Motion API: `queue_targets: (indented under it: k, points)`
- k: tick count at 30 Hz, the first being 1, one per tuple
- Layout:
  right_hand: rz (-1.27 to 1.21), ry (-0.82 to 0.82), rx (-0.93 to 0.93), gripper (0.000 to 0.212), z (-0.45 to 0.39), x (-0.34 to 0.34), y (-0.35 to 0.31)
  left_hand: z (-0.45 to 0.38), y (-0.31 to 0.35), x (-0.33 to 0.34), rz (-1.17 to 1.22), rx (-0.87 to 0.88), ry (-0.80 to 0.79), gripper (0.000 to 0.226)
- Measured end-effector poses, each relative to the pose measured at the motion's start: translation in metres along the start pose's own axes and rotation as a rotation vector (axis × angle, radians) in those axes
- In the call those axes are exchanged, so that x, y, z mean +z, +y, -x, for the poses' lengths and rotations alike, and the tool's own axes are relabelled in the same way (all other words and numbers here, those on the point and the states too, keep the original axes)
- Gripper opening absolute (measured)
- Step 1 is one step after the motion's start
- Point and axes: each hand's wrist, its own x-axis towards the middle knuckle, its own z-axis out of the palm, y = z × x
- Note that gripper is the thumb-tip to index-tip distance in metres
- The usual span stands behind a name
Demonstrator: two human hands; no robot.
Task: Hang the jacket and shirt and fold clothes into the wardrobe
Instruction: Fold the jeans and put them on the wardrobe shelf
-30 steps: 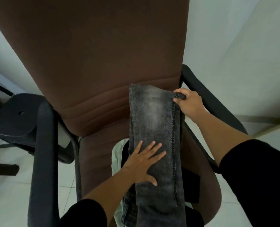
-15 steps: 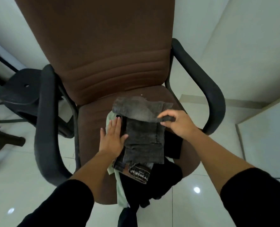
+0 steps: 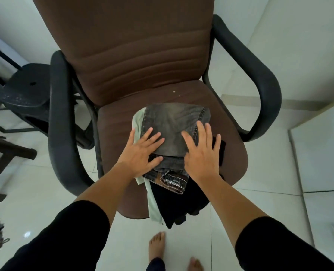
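Under the straight fingers of both hands lies faded grey denim, the folded jeans, coarse-woven and matt with raised stitched seams. Left of the fingers shows a smooth, pale green cloth. Beyond the fingertips, the chair wears matt brown woven fabric; its armrests look like dull black plastic. The floor tiles are glossy.

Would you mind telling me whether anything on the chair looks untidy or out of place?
The folded jeans sit neatly under both flat hands, but the black garment and pale green garment beneath them spill unfolded over the front edge of the chair seat.
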Motion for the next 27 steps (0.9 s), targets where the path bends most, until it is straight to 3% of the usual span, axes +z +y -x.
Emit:
queue_targets:
  k: [3, 5, 7, 9, 12, 15, 17, 19, 22, 27]
  points:
    - [0.058, -0.3, -0.122, 0.056, 0.008, 0.018, -0.006, 0.007, 0.001, 0.021, 0.052, -0.015, -0.128, 0.092]
    - [0.04, -0.52, -0.067, 0.054, 0.012, 0.026, -0.009, 0.01, 0.003, 0.032, 0.126, -0.021, -0.199, 0.107]
    - [0.004, -0.627, -0.002, 0.05, 0.003, 0.025, -0.012, 0.006, 0.005, 0.036, 0.23, -0.035, -0.202, 0.117]
    - [-0.013, -0.647, 0.039, 0.047, -0.02, 0.018, -0.013, -0.002, 0.007, 0.034, 0.338, -0.103, -0.188, 0.106]
    - [0.03, -0.628, 0.048, 0.042, -0.064, 0.001, -0.014, -0.017, 0.013, 0.022, 0.548, -0.349, -0.157, 0.069]
    - [0.024, -0.58, 0.007, 0.029, -0.1, -0.004, -0.012, -0.027, 0.014, 0.008, 0.535, -0.509, -0.178, 0.061]
    - [0.039, -0.502, -0.015, 0.04, -0.119, -0.003, -0.007, -0.028, 0.016, 0.007, 0.523, -0.598, -0.155, 0.053]
    - [0.021, -0.477, 0.013, 0.057, -0.14, -0.003, -0.001, -0.025, 0.023, 0.012, 0.543, -0.765, -0.151, 0.065]
    - [-0.039, -0.646, 0.068, 0.087, -0.175, -0.001, 0.008, -0.025, 0.038, 0.021, 0.67, -1.022, -0.165, 0.086]
    - [-0.049, -0.873, 0.082, 0.114, -0.206, 0.006, 0.021, -0.037, 0.041, 0.023, 0.793, -1.12, -0.184, 0.08]
